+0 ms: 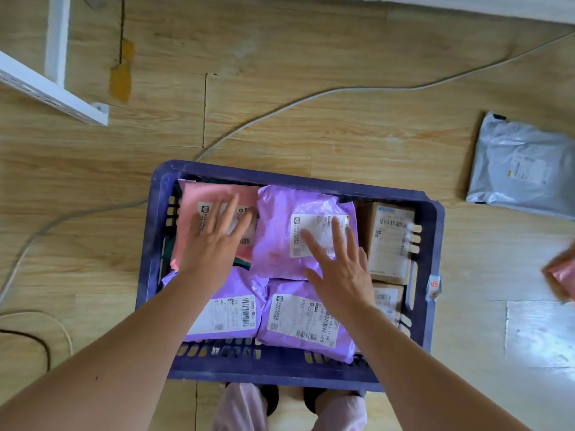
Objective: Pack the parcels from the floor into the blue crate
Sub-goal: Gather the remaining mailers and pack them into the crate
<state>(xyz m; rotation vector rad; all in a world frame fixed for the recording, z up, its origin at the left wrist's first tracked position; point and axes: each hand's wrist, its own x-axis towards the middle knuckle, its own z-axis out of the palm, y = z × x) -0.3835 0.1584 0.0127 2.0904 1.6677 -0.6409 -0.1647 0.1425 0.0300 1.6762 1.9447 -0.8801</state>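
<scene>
Crate: I saw the blue crate [273, 365] at the centre of the view, with slotted plastic walls, nearly full, standing on wood-grain flooring.
Left hand: my view showed the left hand [214, 241] spread flat with straight fingers on the smooth pink mailer [199, 194] at the crate's 10 o'clock. I judged it was pressing the air out.
Right hand: the right hand [339, 262] lay apart from the left, palm down on the crinkled purple mailer [280, 213] at 12 o'clock, gripping nothing.
Also packed: two purple bags [224, 309] lay at 6 o'clock. Rigid cardboard boxes [390, 244] lined the 3 o'clock wall.
Left to pack: a glossy grey mailer [519, 169] lay on the floor at 2 o'clock, well apart, and a blurred pink parcel [563, 275] at 3 o'clock.
</scene>
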